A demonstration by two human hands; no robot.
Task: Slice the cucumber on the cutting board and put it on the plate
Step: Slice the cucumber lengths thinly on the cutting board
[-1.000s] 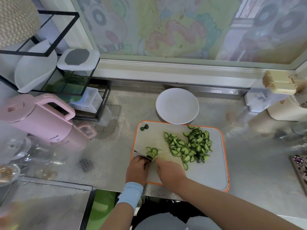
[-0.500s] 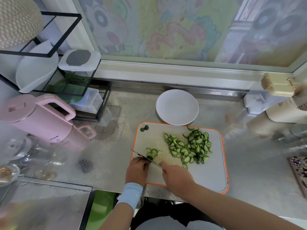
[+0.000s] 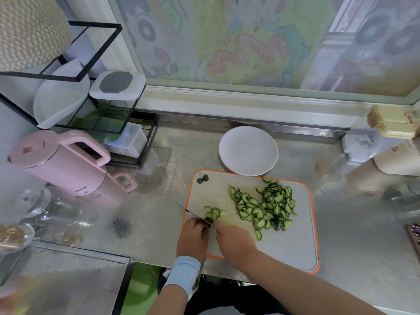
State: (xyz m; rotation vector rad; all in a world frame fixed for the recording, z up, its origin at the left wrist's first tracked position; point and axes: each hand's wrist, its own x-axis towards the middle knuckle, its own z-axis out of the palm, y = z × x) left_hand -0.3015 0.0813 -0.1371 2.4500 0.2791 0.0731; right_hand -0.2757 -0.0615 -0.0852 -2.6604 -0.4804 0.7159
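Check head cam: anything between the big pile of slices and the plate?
Almost nothing. In the head view, one stray cucumber slice lies on the cutting board between the big pile and the plate; the rest is bare board.

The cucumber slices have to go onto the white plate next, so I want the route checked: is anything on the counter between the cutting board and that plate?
Nothing visible. The round white plate sits just past the far edge of the orange-rimmed grey cutting board, with no object between it and the pile of green cucumber slices.

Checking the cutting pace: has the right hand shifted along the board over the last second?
Yes. The right hand has drawn back toward the cutting board's near orange edge, away from the plate.
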